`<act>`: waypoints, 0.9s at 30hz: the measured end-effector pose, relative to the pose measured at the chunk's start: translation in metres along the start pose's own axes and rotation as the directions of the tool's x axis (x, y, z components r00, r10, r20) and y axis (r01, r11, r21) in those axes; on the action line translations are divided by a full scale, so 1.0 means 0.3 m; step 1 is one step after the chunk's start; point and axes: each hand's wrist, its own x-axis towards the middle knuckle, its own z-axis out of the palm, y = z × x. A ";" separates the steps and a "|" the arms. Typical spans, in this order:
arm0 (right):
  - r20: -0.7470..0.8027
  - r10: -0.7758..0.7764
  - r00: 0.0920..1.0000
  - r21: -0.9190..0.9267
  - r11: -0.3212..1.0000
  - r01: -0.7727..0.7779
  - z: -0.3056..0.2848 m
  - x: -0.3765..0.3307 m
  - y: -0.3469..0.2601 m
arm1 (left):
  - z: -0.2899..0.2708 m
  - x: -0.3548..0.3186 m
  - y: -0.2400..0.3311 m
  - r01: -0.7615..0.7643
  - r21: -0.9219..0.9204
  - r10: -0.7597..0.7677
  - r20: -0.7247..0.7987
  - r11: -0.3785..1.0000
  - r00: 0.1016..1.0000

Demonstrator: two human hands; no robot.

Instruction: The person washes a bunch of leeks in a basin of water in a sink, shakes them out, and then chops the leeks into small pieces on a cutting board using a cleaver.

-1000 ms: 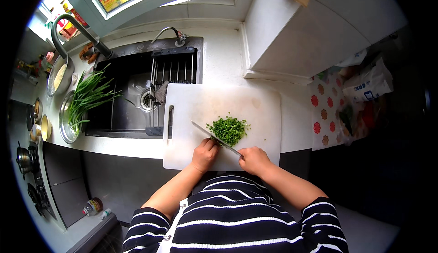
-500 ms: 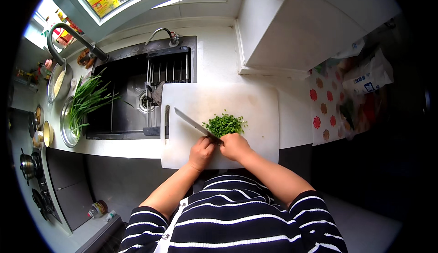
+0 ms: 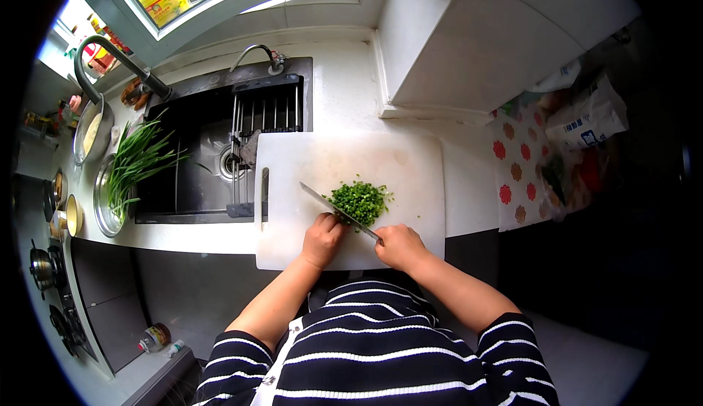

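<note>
On the white cutting board [image 3: 406, 168], chopped green chives [image 3: 359, 201] form a loose pile. My right hand [image 3: 401, 246] is closed around the handle of a kitchen knife [image 3: 322, 199]. The blade slants up to the left, along the near left side of the pile. At the blade's near side my left hand [image 3: 322, 240] has its fingers curled together on the board. A bit of dark green shows at its fingertips; the rest of what it pinches is hidden by the hand and blade.
Left of the board is a black sink [image 3: 198, 164] with a rack [image 3: 267, 106] over part of it. Long chives [image 3: 139, 157] lie across a metal bowl [image 3: 102, 205] beside the sink. At the right, bags [image 3: 589, 117] rest beside a flower-patterned cloth [image 3: 516, 164].
My right hand has moved right and slightly nearer me, drawing the knife with it. The blade tip is now further right and lower. My left hand has barely moved.
</note>
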 end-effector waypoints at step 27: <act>0.040 0.026 0.999 -0.027 0.999 -0.025 0.003 0.005 -0.029 | -0.020 -0.015 -0.004 -0.022 -0.016 0.023 0.015 1.000 1.000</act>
